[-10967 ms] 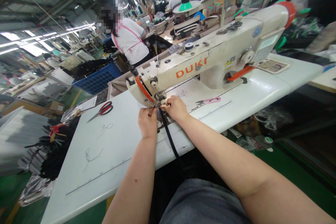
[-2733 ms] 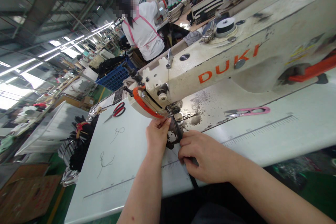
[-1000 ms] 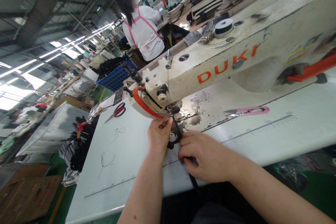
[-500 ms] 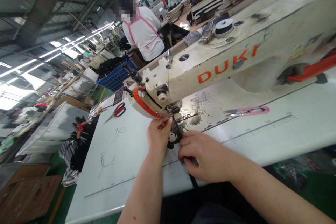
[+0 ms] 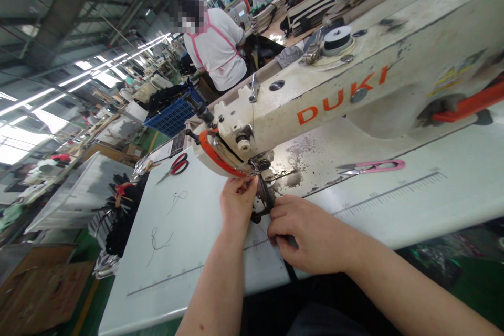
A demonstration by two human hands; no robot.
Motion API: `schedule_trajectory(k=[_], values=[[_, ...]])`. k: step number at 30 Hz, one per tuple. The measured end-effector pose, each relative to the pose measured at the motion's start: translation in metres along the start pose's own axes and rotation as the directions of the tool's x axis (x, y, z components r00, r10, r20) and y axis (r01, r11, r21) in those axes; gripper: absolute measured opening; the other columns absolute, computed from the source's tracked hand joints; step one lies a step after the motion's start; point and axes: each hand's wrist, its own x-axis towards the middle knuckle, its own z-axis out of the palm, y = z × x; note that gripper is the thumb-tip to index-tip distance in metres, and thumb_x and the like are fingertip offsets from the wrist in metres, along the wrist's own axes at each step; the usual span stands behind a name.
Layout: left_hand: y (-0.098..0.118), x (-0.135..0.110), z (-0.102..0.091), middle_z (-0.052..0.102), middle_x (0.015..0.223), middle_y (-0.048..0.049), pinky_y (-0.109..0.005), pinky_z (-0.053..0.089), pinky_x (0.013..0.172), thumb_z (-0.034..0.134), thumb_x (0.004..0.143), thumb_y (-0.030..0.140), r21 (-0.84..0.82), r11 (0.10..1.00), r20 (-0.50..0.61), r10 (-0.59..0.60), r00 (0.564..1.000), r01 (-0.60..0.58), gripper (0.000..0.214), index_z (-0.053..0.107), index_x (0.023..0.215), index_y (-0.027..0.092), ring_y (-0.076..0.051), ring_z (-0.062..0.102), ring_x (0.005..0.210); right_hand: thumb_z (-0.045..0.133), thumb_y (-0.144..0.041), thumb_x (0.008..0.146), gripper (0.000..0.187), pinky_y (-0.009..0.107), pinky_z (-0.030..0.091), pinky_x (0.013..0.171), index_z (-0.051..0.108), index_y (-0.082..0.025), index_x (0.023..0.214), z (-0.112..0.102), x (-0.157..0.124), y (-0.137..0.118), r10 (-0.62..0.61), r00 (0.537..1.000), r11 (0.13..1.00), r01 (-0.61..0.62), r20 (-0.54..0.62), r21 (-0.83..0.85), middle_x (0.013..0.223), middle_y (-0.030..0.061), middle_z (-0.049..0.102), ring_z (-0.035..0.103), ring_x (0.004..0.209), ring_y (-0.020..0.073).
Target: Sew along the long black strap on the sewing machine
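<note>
A black strap (image 5: 266, 195) lies under the needle end of the white sewing machine (image 5: 275, 126), bent into a narrow loop on the metal bed. At the loop's left edge, close beside the presser foot (image 5: 271, 174), the fingertips of my left hand (image 5: 238, 202) pinch it. My right hand (image 5: 301, 231) is closed on its right side, fingers curled under. A black tail hangs below that hand over the table's front edge. The exact grip of my right fingertips is hidden.
Pink thread snips (image 5: 378, 166) lie on the machine bed at right. Red-handled scissors (image 5: 179, 165) and loose thread pieces (image 5: 159, 240) are on the white table (image 5: 189, 262) at left. Beyond the machine sit a blue crate (image 5: 171, 115) and a person in a white shirt (image 5: 220, 52).
</note>
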Motion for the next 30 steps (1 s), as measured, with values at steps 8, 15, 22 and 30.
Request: schedule_trajectory(k=[8,15,22,30], values=[[0.0,0.0,0.0,0.06,0.072,0.001,-0.026,0.044,0.059,0.078,0.079,0.038,0.028,1.0,0.03,0.0,1.0,-0.001,0.017,0.082,0.081,0.021,-0.012,0.054,0.063,0.062,-0.007,0.075,0.016,0.032,0.047,0.082,0.075,-0.017,0.074,-0.002,0.001,-0.001,0.001,1.0,1.0,-0.001,0.001,-0.015,0.075,0.0037,0.072,0.062,0.079,0.0199],[0.002,0.002,0.001,0.058,0.068,0.002,-0.026,0.042,0.059,0.078,0.079,0.036,0.046,0.999,0.033,-0.001,0.999,-0.001,0.015,0.083,0.081,0.022,-0.012,0.053,0.062,0.061,-0.007,0.075,0.018,0.033,0.047,0.081,0.075,-0.018,0.072,-0.002,0.001,-0.001,0.0,1.0,1.0,0.0,-0.007,-0.02,0.074,0.0038,0.072,0.062,0.077,0.0198],[0.006,0.003,0.001,0.065,0.072,0.0002,-0.026,0.047,0.06,0.08,0.078,0.031,0.064,0.997,0.04,-0.039,0.998,0.036,0.009,0.083,0.079,0.022,-0.013,0.058,0.063,0.062,-0.006,0.075,0.018,0.033,0.048,0.082,0.075,-0.018,0.074,-0.001,0.001,-0.001,0.006,1.0,1.0,-0.006,-0.004,-0.001,0.075,0.0042,0.073,0.063,0.079,0.0207],[0.009,0.006,0.003,0.069,0.074,-0.0018,-0.028,0.05,0.067,0.08,0.079,0.028,0.144,0.989,0.038,-0.029,0.999,0.023,0.006,0.082,0.077,0.022,-0.017,0.065,0.07,0.061,-0.004,0.078,0.036,0.033,0.049,0.08,0.082,-0.018,0.104,-0.001,-0.002,-0.005,-0.011,0.993,0.999,0.017,-0.117,0.051,0.084,0.0057,0.078,0.066,0.082,0.0213]])
